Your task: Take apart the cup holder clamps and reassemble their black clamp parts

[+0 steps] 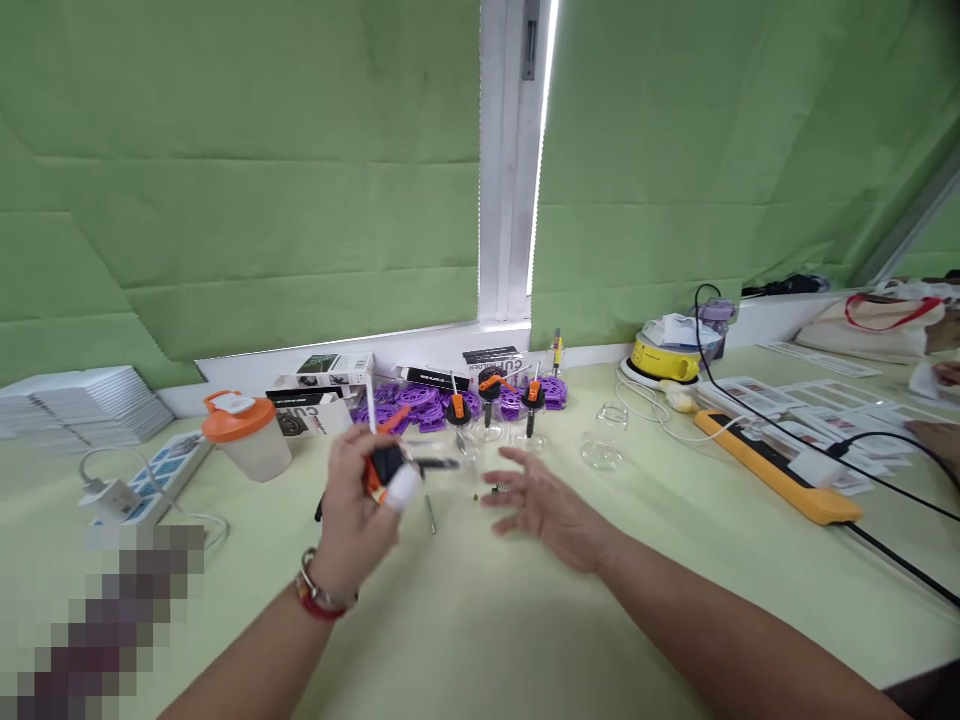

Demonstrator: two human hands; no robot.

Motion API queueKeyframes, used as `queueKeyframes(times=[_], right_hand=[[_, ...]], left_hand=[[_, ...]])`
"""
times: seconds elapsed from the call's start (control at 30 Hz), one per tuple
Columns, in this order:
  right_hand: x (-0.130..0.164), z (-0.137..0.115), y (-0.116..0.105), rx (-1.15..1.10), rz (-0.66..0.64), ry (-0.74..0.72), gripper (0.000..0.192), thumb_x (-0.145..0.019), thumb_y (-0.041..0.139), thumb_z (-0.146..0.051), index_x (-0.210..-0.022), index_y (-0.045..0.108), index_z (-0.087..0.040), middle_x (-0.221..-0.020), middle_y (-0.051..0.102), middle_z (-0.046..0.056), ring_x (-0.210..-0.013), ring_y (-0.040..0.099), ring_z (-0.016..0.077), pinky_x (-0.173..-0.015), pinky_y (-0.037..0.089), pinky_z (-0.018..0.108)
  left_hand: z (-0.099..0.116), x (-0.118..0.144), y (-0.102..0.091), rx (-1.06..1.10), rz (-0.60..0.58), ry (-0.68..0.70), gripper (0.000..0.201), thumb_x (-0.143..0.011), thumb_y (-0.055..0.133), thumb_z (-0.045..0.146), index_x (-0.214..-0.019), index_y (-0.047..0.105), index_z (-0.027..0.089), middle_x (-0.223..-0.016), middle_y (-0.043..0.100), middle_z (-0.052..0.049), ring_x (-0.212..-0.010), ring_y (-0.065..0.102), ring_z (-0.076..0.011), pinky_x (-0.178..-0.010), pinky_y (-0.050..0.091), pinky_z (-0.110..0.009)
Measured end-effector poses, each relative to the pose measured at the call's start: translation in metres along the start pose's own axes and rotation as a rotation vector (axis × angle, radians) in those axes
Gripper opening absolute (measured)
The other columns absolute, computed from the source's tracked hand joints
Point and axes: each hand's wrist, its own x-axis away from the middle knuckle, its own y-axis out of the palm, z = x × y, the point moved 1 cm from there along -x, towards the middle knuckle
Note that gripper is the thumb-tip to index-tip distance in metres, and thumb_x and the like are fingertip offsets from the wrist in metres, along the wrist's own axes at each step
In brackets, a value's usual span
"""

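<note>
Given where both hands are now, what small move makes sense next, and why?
Probably lower the open right hand onto the small spring lying on the table just beyond its fingertips; the left hand is already occupied holding the black-and-orange pump head.

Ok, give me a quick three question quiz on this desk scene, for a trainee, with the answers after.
1. True or false: the left hand holds a small black and orange pump head.
2. Which thing lies on the table just beyond the open right hand? A) a small dark spring B) a pair of scissors C) a roll of tape
3. Fill in: the cup at the left of the table has an ______ lid.

Key
1. True; the fingers close round it, with a white tube sticking up.
2. A; the right hand hovers flat, holding nothing.
3. Orange.
</note>
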Motion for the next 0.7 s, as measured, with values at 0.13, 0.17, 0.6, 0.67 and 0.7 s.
queueKeyframes(times=[0.13, 0.17, 0.6, 0.67, 0.7], right_hand=[[0.005, 0.023, 0.043, -0.314, -0.060, 0.374, 0.050, -0.078, 0.053, -0.059, -0.115, 0.040, -0.030, -0.111, 0.050, 0.005, -0.078, 0.063, 0.0181, -0.056, 0.047, 0.029], [0.008, 0.028, 0.048, -0.316, -0.031, 0.419, 0.046, -0.078, 0.054, -0.057, -0.110, 0.042, -0.027, -0.104, 0.052, 0.004, -0.074, 0.062, 0.0163, -0.052, 0.043, 0.024], [0.009, 0.046, 0.025, 0.791, -0.134, -0.499, 0.062, -0.069, 0.070, -0.045, -0.118, 0.038, -0.026, -0.130, 0.037, 0.013, -0.125, 0.034, 0.0304, -0.103, 0.028, 0.052], [0.005, 0.045, 0.023, 0.567, -0.109, -0.161, 0.071, -0.073, 0.057, -0.062, -0.128, 0.031, -0.025, -0.128, 0.040, 0.016, -0.116, 0.045, 0.0295, -0.091, 0.041, 0.050], [0.005, 0.044, 0.022, 0.445, -0.120, 0.047, 0.073, -0.076, 0.043, -0.070, -0.131, 0.028, -0.024, -0.123, 0.045, 0.016, -0.106, 0.054, 0.0283, -0.081, 0.048, 0.048]], left_hand=[[0.015, 0.062, -0.003, 0.317, -0.224, -0.016, 0.039, -0.078, 0.055, 0.014, -0.113, 0.043, 0.026, -0.121, 0.037, -0.009, -0.105, 0.053, -0.0225, -0.086, 0.047, -0.039], [0.012, 0.072, -0.004, 0.360, -0.224, -0.034, 0.037, -0.079, 0.052, 0.015, -0.113, 0.042, 0.027, -0.121, 0.037, -0.009, -0.103, 0.054, -0.0220, -0.084, 0.047, -0.039], [-0.010, 0.075, 0.013, 0.369, -0.157, -0.589, 0.018, -0.091, 0.036, 0.036, -0.103, 0.040, 0.024, -0.071, 0.052, 0.003, -0.059, 0.049, -0.0124, -0.053, 0.039, -0.023], [-0.016, 0.078, 0.013, 0.339, -0.140, -0.544, 0.021, -0.089, 0.039, 0.035, -0.106, 0.039, 0.023, -0.073, 0.053, 0.002, -0.061, 0.051, -0.0132, -0.056, 0.041, -0.025], [-0.019, 0.081, 0.013, 0.308, -0.148, -0.506, 0.022, -0.088, 0.041, 0.034, -0.107, 0.039, 0.023, -0.075, 0.054, 0.001, -0.064, 0.052, -0.0139, -0.060, 0.042, -0.027]])
